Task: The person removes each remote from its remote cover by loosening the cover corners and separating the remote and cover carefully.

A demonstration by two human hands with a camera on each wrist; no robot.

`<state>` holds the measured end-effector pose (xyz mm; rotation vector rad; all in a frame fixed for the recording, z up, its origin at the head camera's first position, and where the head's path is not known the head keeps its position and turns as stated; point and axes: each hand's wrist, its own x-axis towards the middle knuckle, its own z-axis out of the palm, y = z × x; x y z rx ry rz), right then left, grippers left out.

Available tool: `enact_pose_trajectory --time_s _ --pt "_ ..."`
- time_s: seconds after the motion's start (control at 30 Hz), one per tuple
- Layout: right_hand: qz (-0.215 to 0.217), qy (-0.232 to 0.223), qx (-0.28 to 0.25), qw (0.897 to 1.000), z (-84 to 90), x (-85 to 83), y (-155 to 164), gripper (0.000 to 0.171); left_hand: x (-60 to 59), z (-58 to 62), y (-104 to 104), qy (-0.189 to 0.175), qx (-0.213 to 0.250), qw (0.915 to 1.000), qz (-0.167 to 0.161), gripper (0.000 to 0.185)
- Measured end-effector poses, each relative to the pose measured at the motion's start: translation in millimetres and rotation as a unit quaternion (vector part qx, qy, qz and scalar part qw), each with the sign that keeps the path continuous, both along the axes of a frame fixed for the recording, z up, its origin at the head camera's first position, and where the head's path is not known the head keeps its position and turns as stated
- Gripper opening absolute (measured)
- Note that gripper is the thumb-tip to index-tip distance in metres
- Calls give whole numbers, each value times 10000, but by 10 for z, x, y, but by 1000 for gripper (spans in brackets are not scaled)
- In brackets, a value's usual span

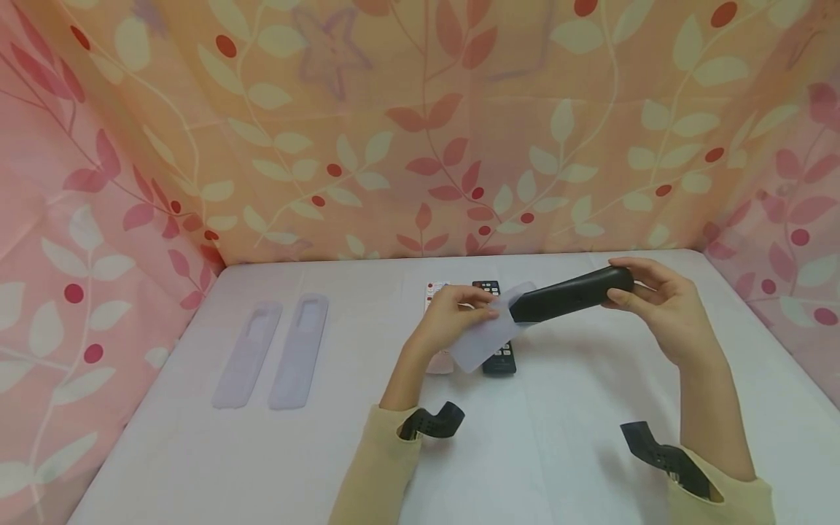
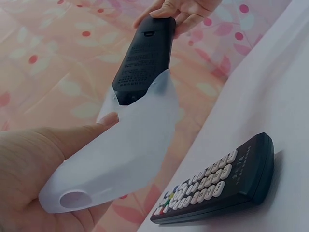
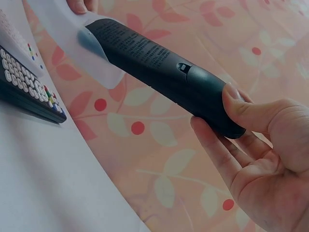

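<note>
I see pale yellow sleeves (image 1: 377, 467) at 6 o'clock, cuffs at forearms; black strap mount (image 1: 429, 423) on each wrist; both hands bare.

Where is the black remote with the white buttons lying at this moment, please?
In the head view the black remote lies on the white table at centre, under the silicone sleeve, beside a white remote.

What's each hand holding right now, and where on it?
The right hand grips the black remote at its battery end. The left hand pinches the translucent silicone cover near its open mouth, where the remote's other end sits.
</note>
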<state>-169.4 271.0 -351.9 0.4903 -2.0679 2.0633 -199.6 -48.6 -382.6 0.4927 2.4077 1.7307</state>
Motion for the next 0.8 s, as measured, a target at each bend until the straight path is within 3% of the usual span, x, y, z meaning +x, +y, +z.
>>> enact_pose_trajectory --time_s 0.3,0.53,0.8 --pt "73 25 -480 9988 -14 -7 34 46 -18 -12 -41 -64 71 9998 160 25" --pt "179 244 -1037 9941 -27 -12 58 48 -29 -2 -126 224 -12 9988 433 23" --pt "73 -36 -931 9956 -17 -14 34 46 -30 27 -177 282 194 9983 474 22"
